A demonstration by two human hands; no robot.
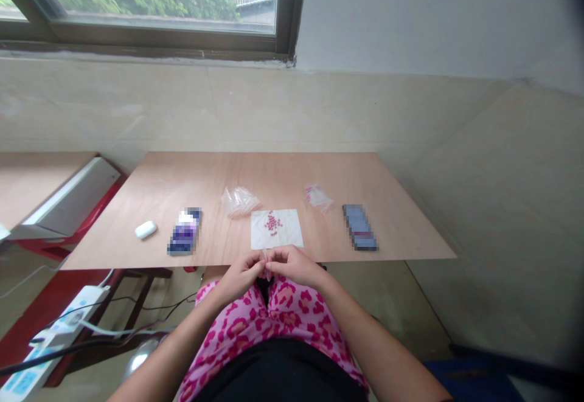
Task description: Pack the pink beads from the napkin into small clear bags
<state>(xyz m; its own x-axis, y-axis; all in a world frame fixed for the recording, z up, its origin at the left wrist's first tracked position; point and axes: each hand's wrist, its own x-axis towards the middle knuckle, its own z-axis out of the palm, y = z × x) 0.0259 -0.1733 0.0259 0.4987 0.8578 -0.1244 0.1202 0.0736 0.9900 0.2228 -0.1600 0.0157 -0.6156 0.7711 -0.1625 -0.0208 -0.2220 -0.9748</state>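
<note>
My left hand (pixel 249 268) and my right hand (pixel 292 263) meet at the table's front edge, fingertips pinched together. Between them is a small clear plastic bag (pixel 266 256), mostly covered by the fingers. Just beyond the hands, a white paper sheet (pixel 289 232) lies flat, with a cluster of small pinkish-red pieces (pixel 272 222) on it. A loose pile of clear plastic bags (pixel 239 201) rests behind the sheet to the left. Another clear bag (pixel 318 197), holding some pinkish bits, lies behind it to the right.
On the wooden table (pixel 182 174) are a phone (pixel 185 232) and a white earbud case (pixel 146 230) at left, plus a second phone (pixel 360 227) at right. A power strip (pixel 59 335) with cables sits lower left, by a red stool. Wall and window stand behind.
</note>
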